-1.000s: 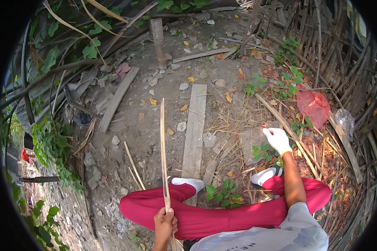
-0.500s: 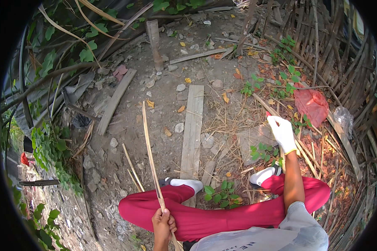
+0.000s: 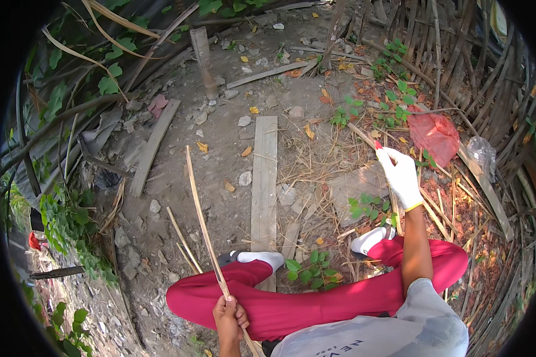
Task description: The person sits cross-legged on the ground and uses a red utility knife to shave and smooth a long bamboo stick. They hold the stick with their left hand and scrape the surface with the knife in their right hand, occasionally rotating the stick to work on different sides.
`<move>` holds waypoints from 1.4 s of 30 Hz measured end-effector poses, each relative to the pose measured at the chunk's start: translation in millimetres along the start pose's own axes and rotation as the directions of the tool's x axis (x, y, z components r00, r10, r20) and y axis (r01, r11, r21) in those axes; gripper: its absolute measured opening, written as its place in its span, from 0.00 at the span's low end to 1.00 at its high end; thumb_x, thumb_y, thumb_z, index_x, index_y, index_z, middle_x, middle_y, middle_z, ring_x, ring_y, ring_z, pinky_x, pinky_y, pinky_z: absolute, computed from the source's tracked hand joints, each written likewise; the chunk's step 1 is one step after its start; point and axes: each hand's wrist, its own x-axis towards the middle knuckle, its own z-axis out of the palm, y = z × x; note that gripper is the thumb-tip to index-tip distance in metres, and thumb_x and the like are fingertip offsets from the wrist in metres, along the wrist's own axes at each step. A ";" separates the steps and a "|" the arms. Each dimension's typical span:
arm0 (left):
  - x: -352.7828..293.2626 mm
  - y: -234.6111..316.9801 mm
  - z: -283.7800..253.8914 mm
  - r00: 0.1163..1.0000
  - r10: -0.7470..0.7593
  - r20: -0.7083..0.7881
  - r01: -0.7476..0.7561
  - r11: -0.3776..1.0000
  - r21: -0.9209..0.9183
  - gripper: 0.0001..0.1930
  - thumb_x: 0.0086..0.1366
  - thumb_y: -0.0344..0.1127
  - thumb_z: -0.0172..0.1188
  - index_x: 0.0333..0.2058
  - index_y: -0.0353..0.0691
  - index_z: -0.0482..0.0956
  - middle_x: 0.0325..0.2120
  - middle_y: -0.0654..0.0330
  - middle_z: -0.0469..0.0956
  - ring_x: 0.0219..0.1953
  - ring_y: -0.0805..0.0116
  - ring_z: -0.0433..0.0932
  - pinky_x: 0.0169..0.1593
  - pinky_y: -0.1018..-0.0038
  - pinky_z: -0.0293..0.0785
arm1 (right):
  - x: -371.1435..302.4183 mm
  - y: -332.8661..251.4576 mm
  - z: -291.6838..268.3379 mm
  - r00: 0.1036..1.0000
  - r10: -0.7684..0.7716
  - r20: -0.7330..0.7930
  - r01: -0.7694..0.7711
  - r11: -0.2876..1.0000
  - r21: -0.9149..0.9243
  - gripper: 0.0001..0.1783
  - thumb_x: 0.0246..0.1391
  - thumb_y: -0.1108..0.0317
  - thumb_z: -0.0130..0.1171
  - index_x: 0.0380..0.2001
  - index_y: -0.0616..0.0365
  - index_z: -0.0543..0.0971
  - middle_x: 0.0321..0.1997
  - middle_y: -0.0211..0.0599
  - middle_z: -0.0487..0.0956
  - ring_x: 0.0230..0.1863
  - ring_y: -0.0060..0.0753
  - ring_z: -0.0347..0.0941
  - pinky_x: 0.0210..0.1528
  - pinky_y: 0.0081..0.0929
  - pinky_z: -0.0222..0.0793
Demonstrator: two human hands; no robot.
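The long pale wood strip (image 3: 202,217) is held near its lower end by the bare left hand (image 3: 230,313), with the fingers curled tight around it. Most of the strip is left sticking out past this hand, over the dark red trousers (image 3: 321,304) and the dirt (image 3: 215,169). A small red thing (image 3: 378,144) is pinched at the fingertips of the white-gloved right hand (image 3: 402,178); what it is cannot be told.

Compared with one second ago, the strip is tipped more to the left, and the gloved hand has been moved a bit farther out.

Past the knees, a small green plant (image 3: 313,272) is seen between the two feet. Two thin sticks (image 3: 183,231) are seen just left of the strip. A flat grey board (image 3: 264,178) is laid between the strip and the gloved hand. Part of a long stick (image 3: 361,135) is hidden by the glove; whether it is touched cannot be told. To the right, a crumpled red bag (image 3: 433,140) and some clear plastic (image 3: 481,156) are seen. Farther off, a wooden post (image 3: 203,62) is stuck in the dirt.
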 end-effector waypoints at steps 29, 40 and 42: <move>26.4 0.6 71.3 0.975 0.068 0.213 -0.150 0.905 0.397 0.09 0.76 0.38 0.56 0.44 0.38 0.69 0.21 0.61 0.73 0.14 0.74 0.71 0.14 0.73 0.70 | -143.1 -107.5 129.9 0.600 -0.358 0.715 0.404 0.907 0.116 0.26 0.65 0.42 0.54 0.51 0.49 0.84 0.31 0.42 0.84 0.32 0.51 0.82 0.35 0.42 0.77; 52.1 -23.4 63.2 0.927 0.146 0.345 -0.342 0.708 0.618 0.19 0.79 0.45 0.48 0.35 0.34 0.75 0.19 0.58 0.75 0.21 0.68 0.74 0.29 0.65 0.71 | -150.2 -92.6 128.9 0.577 -0.361 0.732 0.455 0.887 0.079 0.24 0.65 0.43 0.54 0.43 0.52 0.84 0.32 0.44 0.85 0.33 0.52 0.83 0.34 0.43 0.77; 51.4 -22.8 66.6 0.912 0.214 0.349 -0.399 0.650 0.646 0.22 0.79 0.46 0.47 0.32 0.33 0.75 0.17 0.56 0.74 0.21 0.65 0.74 0.29 0.62 0.71 | -152.9 -94.0 130.1 0.571 -0.371 0.733 0.491 0.869 0.057 0.24 0.65 0.43 0.55 0.42 0.52 0.85 0.31 0.44 0.85 0.31 0.51 0.83 0.33 0.43 0.77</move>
